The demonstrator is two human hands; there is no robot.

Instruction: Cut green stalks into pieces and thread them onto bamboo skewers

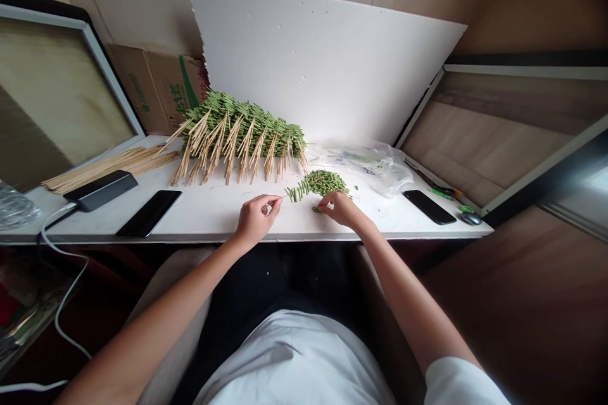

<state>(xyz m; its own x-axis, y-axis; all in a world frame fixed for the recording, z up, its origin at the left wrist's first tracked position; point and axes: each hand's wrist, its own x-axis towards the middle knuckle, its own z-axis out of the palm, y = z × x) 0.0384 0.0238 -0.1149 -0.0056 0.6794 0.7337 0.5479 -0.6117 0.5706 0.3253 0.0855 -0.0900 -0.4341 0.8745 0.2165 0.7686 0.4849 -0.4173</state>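
Observation:
My left hand (pixel 259 218) pinches the end of a thin skewer threaded with several short green bean pieces (pixel 297 190), held just above the white table (pixel 199 221). To its right, my right hand (pixel 339 209) is closed in a pinch on a small green bean piece (pixel 315 209). Right behind the hands lies a heap of cut green bean pieces (pixel 327 182). Farther back, a large stack of filled green bean skewers (pixel 247 123) leans with its bare wooden ends toward me.
Loose wooden skewers (pixel 114 164) lie at the left, near a black box-shaped device (pixel 102 190) and a phone (pixel 149 213). A clear plastic bag (pixel 375 168), another phone (pixel 429 207) and a computer mouse (pixel 470 217) are at the right. A white board (pixel 323 57) stands behind.

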